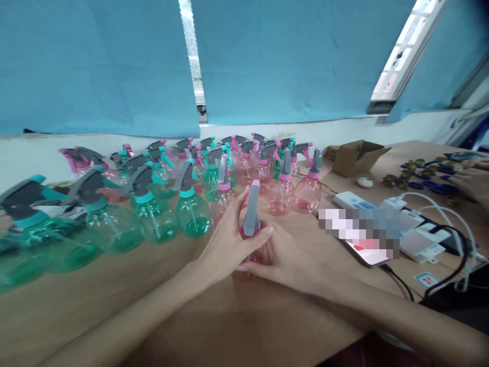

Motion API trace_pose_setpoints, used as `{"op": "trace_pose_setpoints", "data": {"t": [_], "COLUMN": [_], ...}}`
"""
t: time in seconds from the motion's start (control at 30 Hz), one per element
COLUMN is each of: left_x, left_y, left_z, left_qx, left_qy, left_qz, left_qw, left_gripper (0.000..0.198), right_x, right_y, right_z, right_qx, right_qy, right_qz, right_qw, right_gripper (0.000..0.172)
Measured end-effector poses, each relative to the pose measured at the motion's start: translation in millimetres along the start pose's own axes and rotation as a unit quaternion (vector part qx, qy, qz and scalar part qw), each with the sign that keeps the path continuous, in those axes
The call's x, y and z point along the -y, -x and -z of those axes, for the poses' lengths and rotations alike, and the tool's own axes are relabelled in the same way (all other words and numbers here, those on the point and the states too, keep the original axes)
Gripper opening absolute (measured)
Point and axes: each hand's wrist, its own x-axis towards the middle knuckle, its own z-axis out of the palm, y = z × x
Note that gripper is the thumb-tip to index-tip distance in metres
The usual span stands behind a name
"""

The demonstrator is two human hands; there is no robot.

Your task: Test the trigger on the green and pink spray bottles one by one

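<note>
Upright between my two hands is a pink spray bottle with a grey and pink trigger head. My left hand is closed around its neck and the lower part of the head. Lower down, my right hand wraps the round pink body, most of which the fingers hide. Just beyond stand more pink spray bottles. To the left, a row of green spray bottles with grey and teal heads reaches the frame's edge.
Behind, several mixed pink and green bottles line the wall. At right are an open cardboard box, a white mouse-like object, a phone, chargers with cables, and blue and brass-coloured pieces beside another person's hand.
</note>
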Motion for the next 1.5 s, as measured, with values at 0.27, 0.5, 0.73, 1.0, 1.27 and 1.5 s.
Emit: {"op": "trace_pose_setpoints", "data": {"t": [0.27, 0.5, 0.73, 1.0, 1.27, 1.5], "left_x": [37.7, 48.6, 50.6, 47.5, 51.2, 45.1], "left_y": [31.6, 41.2, 35.2, 27.9, 18.7, 8.1], "left_z": [5.2, 12.7, 10.4, 10.4, 1.1, -17.9], "left_qx": [0.013, -0.002, -0.009, 0.004, 0.007, 0.040], "left_qy": [-0.059, -0.082, -0.058, -0.055, -0.036, -0.030], "left_qz": [0.065, 0.079, 0.081, 0.098, 0.090, 0.078], "left_qw": [0.996, 0.993, 0.995, 0.994, 0.995, 0.996], "left_gripper": [0.042, 0.026, 0.023, 0.025, 0.021, 0.019], "right_x": [-39.1, -53.7, -57.4, -54.8, -50.6, -74.8], "right_y": [-20.4, -49.4, -72.6, -83.8, -68.1, -31.5], "right_z": [29.3, 32.0, 26.9, 23.9, 40.2, 80.7], "right_qx": [-0.019, -0.033, -0.017, 0.008, -0.023, -0.130], "right_qy": [0.138, 0.167, 0.241, 0.270, 0.208, 0.173], "right_qz": [-0.036, -0.095, -0.136, -0.181, -0.122, -0.134], "right_qw": [0.990, 0.981, 0.961, 0.946, 0.970, 0.967], "right_gripper": [0.058, 0.051, 0.046, 0.050, 0.052, 0.030]}}
